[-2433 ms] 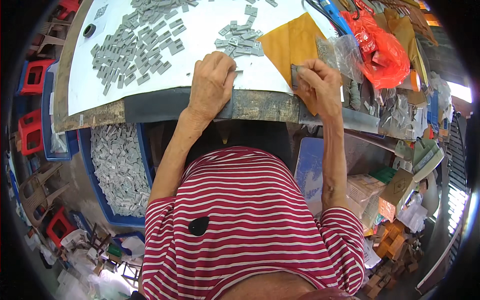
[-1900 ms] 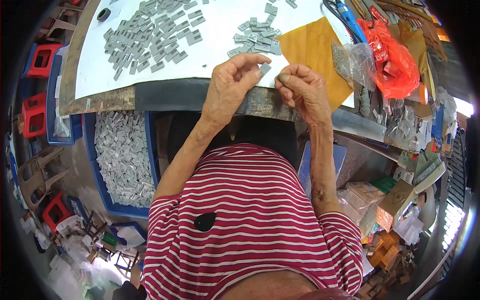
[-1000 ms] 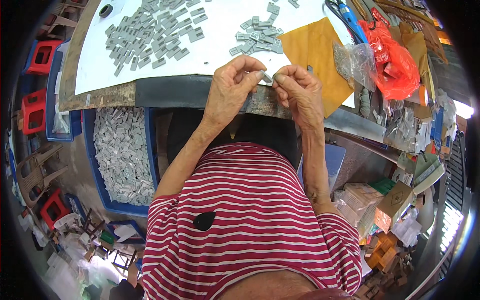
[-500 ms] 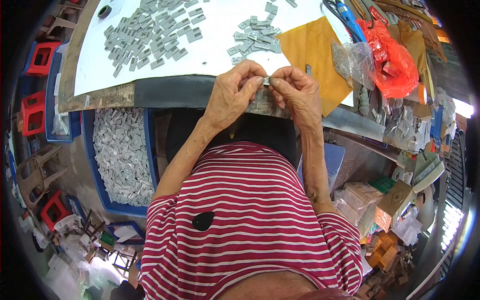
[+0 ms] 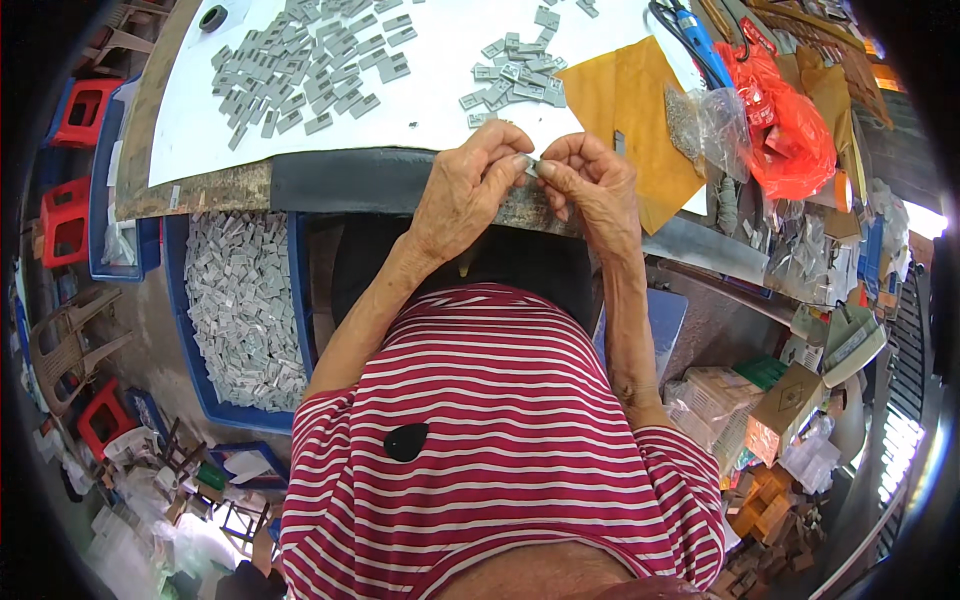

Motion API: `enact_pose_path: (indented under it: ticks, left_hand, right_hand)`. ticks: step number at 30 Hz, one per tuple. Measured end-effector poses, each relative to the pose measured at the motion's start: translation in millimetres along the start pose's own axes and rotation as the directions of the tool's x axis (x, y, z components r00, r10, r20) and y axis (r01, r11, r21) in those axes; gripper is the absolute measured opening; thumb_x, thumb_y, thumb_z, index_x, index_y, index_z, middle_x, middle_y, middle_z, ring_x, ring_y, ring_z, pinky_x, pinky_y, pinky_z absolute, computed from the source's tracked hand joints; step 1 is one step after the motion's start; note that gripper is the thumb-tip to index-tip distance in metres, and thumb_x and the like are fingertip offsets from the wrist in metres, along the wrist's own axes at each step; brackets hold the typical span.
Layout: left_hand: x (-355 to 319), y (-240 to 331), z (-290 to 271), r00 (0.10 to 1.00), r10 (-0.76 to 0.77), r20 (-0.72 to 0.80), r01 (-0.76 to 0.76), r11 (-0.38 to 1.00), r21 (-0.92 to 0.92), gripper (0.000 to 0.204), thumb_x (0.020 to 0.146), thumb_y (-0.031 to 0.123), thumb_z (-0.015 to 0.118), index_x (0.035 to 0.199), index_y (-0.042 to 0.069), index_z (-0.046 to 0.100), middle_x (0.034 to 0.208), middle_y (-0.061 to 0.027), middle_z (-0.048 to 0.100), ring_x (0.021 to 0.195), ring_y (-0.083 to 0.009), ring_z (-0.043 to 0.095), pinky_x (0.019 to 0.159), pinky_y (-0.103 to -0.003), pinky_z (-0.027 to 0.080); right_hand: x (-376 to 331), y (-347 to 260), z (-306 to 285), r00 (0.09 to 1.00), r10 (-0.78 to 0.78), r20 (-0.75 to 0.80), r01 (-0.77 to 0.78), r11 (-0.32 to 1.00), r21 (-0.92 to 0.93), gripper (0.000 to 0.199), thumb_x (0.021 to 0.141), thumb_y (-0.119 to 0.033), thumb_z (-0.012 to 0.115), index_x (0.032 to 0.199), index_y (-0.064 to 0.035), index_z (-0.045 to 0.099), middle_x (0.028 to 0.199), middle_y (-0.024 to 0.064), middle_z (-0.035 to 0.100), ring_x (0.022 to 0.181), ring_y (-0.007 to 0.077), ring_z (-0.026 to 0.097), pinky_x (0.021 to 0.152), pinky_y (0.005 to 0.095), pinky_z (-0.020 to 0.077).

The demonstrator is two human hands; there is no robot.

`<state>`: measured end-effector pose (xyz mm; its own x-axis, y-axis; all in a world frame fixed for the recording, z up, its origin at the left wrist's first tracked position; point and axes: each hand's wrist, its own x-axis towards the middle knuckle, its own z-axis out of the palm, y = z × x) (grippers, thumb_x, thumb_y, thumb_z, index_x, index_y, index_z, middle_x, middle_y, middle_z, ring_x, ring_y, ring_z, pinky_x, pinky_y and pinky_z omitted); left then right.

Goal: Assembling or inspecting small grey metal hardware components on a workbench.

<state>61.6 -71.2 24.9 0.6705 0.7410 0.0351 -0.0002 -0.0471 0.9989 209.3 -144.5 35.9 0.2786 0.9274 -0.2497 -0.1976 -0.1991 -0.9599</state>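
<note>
Just above the table's front edge, my left hand (image 5: pixel 468 186) and my right hand (image 5: pixel 596 182) meet with their fingertips pinched on one small grey rectangular piece (image 5: pixel 533 167). Fingers cover most of that piece. Beyond my hands lies a small heap of similar grey pieces (image 5: pixel 513 73) on white paper (image 5: pixel 430 112). A larger spread of grey pieces (image 5: pixel 310 75) covers the paper farther left. To the right of my right hand, a single grey strip (image 5: pixel 619 143) rests on a brown-yellow paper sheet (image 5: pixel 650 180).
Below the table at left stands a blue bin (image 5: pixel 205 385) full of grey pieces. On the table's right lie a clear bag of small parts (image 5: pixel 690 125), a blue-handled tool (image 5: pixel 703 45) and a red plastic bag (image 5: pixel 790 130). A dark tape roll (image 5: pixel 212 18) sits far left.
The small piece between my fingertips has tilted slightly. Both hands stay in nearly the same place, and the view has shifted a little.
</note>
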Motion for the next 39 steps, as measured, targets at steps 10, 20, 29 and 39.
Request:
enact_pose_path:
  ticks: [10,20,29,39]
  left_hand:
    - [-1,1,1,0.998,-0.056,0.024,0.058,0.992,-0.114,0.01,0.087,0.007,0.048,0.094,0.001,0.052,0.065,-0.0017,0.055,0.056,-0.0055,0.046,0.051,-0.019,0.039]
    - [0,-2,1,0.996,-0.082,0.039,0.089,0.972,-0.219,0.011,0.088,0.007,0.047,0.096,0.001,0.052,0.067,-0.0008,0.053,0.056,-0.004,0.045,0.05,-0.017,0.037]
    - [0,3,-3,0.996,0.076,0.052,-0.085,0.974,0.209,0.019,0.082,0.007,0.058,0.099,0.0,0.055,0.072,-0.0046,0.059,0.063,-0.0095,0.054,0.058,-0.022,0.044]
    - [1,3,-13,0.989,0.143,-0.032,-0.124,0.934,0.334,0.019,0.078,0.006,0.062,0.096,0.001,0.058,0.073,-0.007,0.059,0.064,-0.0122,0.056,0.059,-0.025,0.045]
  right_hand:
    - [-2,8,4,1.0,-0.005,0.012,0.004,0.998,0.066,0.011,0.082,-0.008,0.059,0.089,0.0012,0.058,0.065,0.0004,0.055,0.054,0.0044,0.049,0.046,0.0163,0.0394]
    - [-2,13,12,0.994,-0.07,-0.079,0.071,0.997,0.011,0.009,0.081,-0.008,0.06,0.084,0.001,0.058,0.061,-0.0015,0.053,0.05,0.0032,0.045,0.043,0.0162,0.0346]
    - [1,7,5,0.994,-0.055,-0.092,0.049,0.996,-0.069,0.008,0.08,-0.007,0.059,0.082,0.0005,0.059,0.059,-0.0025,0.051,0.047,0.0026,0.042,0.042,0.0165,0.0307]
    - [5,7,9,0.995,-0.083,-0.055,0.09,0.988,0.122,0.015,0.085,-0.009,0.054,0.09,0.0045,0.059,0.067,0.0028,0.054,0.052,0.0057,0.046,0.045,0.0182,0.0359]
